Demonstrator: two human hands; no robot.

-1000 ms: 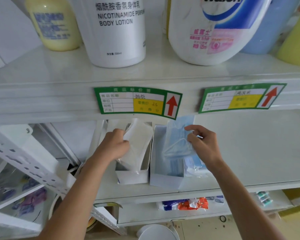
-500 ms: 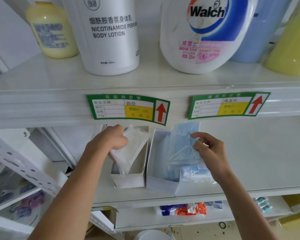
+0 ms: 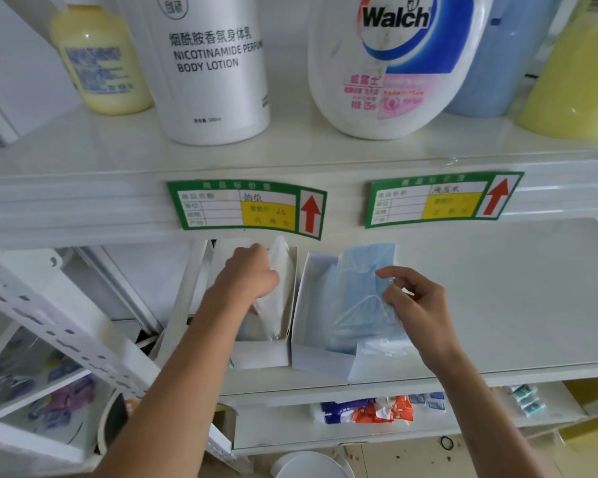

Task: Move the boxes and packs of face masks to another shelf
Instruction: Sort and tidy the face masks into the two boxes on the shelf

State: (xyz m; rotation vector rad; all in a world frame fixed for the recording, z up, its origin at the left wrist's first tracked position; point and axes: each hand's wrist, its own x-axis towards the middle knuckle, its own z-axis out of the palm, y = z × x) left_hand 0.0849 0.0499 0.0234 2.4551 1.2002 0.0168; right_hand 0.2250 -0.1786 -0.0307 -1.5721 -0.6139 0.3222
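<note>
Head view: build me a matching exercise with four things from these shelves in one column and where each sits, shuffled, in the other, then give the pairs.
Things:
1. Pale blue face masks in clear plastic
2. White pack in clear plastic
3. White Walch bottle with blue and pink label
4. Orange and blue packets

Places:
A. Top shelf, above the right price tag
B. Lowest shelf, under the boxes
C. In the right open white box, at the right hand
D. In the left open white box, gripped by the left hand

Pairs: 1-C, 2-D, 3-A, 4-B
</note>
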